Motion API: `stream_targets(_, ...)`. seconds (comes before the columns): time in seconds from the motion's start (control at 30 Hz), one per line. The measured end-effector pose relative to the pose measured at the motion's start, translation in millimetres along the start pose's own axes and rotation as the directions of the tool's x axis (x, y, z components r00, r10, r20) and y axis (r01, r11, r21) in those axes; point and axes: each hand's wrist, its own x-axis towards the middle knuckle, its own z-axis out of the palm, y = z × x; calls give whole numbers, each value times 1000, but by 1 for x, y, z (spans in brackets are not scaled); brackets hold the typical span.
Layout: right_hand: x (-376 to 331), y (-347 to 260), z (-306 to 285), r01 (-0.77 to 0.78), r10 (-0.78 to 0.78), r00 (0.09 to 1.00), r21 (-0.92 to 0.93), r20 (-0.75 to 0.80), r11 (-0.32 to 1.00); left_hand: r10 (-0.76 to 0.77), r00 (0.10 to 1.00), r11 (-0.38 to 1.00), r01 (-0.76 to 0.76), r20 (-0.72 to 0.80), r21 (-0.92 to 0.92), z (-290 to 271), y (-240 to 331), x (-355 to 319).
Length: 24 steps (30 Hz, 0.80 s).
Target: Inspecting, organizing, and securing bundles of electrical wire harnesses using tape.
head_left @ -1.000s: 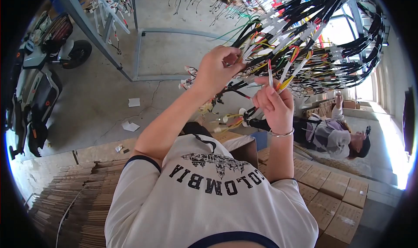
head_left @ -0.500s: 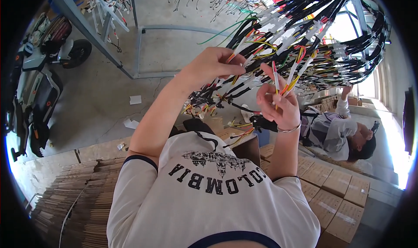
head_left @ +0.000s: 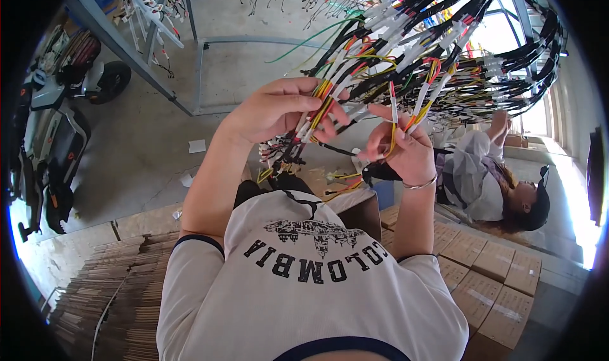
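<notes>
A thick bundle of black-sleeved wire harnesses (head_left: pixel 438 31) hangs in front of me, spreading toward my hands. My left hand (head_left: pixel 263 110) is closed round a bunch of yellow, red and white wires (head_left: pixel 325 93), with the thumb lying across them. Below that hand the wires end in a cluster of small connectors (head_left: pixel 279 152). To its right, my right hand (head_left: pixel 412 158) pinches a few red and yellow wires in white sleeves (head_left: pixel 420 110). One thin white-sleeved wire (head_left: pixel 394 104) stands up between its fingers. The fingertips are partly hidden by the wires.
A grey metal frame (head_left: pixel 120 41) stands at the far left, with white cables (head_left: pixel 149 12) hanging by it. A scooter (head_left: pixel 63 126) is parked beyond. Sealed cartons (head_left: pixel 488 259) sit at my right, flattened cardboard (head_left: pixel 139 297) at my left. Another person (head_left: pixel 488 177) works at the right.
My left hand has shifted left and slightly down, and more wires now lie in its grip. My right hand stays nearly in place. The other person's arm and head have moved.
</notes>
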Motion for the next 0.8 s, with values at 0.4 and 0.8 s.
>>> stream_targets(0.4,7,9,-9,37,-70,987,215,148,976,-179,984,973,180,17,-146,8,6,-7)
stream_targets(0.8,-7,15,34,-9,-220,914,-560,-340,828,342,935,540,-119,-89,833,113,-80,-3)
